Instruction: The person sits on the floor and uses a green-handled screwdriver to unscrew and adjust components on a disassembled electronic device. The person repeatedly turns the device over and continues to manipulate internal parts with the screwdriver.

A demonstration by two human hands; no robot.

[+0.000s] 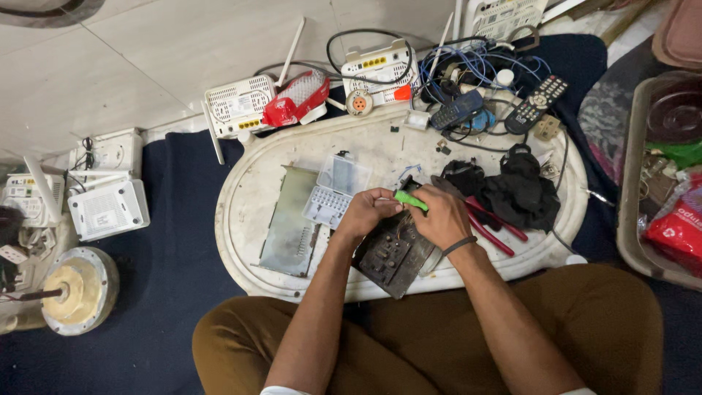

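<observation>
— What have you got in your grip right now?

— My right hand point(439, 217) is closed around a green-handled screwdriver point(409, 200), just right of the frame's centre. My left hand point(364, 214) pinches in toward its tip end; whether those fingers hold a screw or only steady the tool, I cannot tell. Both sit over a dark, grimy circuit board point(395, 252) that lies tilted on the white oval desk point(248, 190), its near corner hanging toward my lap.

— How do you do this bit well?

— I'd say keep the shaft square to the board, press straight down and turn slowly, with the left fingers bracing the tip so it cannot skid across the parts. The board looks loose, so my wrist should pin it.

— What else is close by?

— Just left of my left hand lies a clear plastic parts box point(335, 192), lid open, and beside it a dull metal cover plate point(290, 228). To the right, red-handled pliers point(497, 223) poke out from under a black cloth point(523, 189); those are near my right wrist and could snag it. Along the upper edge sit white routers point(240, 106), a tangle of blue wires point(475, 66) and a remote control point(537, 102), well apart from the work. More white boxes point(110, 208) rest on the dark blue floor mat point(172, 241) at the left.
</observation>
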